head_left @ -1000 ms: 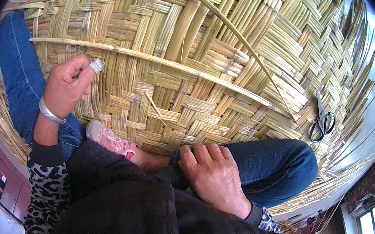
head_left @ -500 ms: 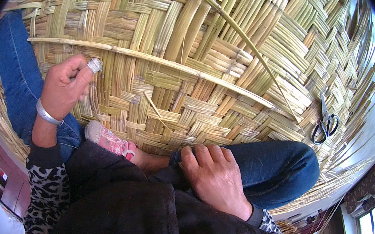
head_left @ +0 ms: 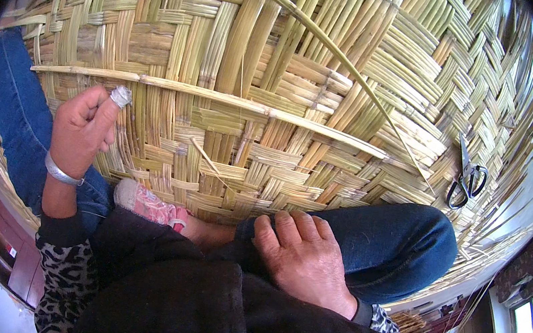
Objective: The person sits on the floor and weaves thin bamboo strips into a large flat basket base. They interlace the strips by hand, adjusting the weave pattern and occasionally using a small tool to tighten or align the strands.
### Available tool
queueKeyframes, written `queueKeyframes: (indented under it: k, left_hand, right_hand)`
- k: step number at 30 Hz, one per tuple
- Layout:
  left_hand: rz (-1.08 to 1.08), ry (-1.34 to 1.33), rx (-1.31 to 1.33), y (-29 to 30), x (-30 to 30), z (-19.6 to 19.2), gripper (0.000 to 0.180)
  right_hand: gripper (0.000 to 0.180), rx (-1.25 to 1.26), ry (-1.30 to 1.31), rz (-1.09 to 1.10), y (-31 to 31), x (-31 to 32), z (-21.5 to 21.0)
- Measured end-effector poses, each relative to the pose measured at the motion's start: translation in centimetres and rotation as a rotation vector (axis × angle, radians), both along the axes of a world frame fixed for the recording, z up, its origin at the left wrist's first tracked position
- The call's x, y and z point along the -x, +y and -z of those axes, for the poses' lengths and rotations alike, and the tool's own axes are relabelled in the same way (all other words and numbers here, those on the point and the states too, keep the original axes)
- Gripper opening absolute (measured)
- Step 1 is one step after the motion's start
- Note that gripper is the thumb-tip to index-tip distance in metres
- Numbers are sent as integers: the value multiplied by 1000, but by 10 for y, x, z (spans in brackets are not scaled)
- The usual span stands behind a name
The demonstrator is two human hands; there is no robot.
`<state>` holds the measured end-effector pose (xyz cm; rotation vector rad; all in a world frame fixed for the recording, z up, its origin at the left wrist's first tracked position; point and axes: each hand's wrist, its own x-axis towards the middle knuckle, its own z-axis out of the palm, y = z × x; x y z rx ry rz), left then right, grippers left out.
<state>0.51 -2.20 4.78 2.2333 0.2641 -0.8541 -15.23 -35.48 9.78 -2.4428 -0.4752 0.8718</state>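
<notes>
My left hand (head_left: pixel 86 121) is closed above the woven mat, its fingers curled in and its thumb lying along them. White tape (head_left: pixel 121 95) wraps the thumb tip, and nothing sticks out of the fist. Just beyond it, a long pale split stalk (head_left: pixel 202 93) lies across the mat (head_left: pixel 225 121), which is plaited from wide yellow-green strips. My right hand (head_left: pixel 308 256) rests palm down, with fingers apart, on my jeans-covered thigh (head_left: pixel 390 247). It holds nothing.
Black-handled scissors (head_left: pixel 465 179) lie on the mat at the right. A longer green stalk (head_left: pixel 341 56) slants over the weave, and a short loose sliver (head_left: pixel 206 156) lies nearer me. Unwoven strip ends (head_left: pixel 525 157) stick out along the right edge. My pink-patterned sock (head_left: pixel 147 203) rests at the near edge.
The whole picture has shifted slightly, with the mat's middle moving left and down. Both hands keep nearly the same pose; nothing has been taken up or let go.
</notes>
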Motion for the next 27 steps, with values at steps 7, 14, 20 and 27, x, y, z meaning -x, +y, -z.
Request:
queueKeyframes:
  k: [7,14,20,27]
  left_hand:
    - [-17,-17,43,0,3,4,28]
    - [-25,-2,77,2,4,7,28]
    - [-4,-27,66,-1,3,6,28]
    - [-19,-24,107,3,3,12,27]
  right_hand:
    - [30,-17,-23,35,6,2,0]
    - [27,-39,-78,42,11,5,4]
    - [23,-7,-87,21,15,8,5]
    - [18,14,-101,23,16,11,6]
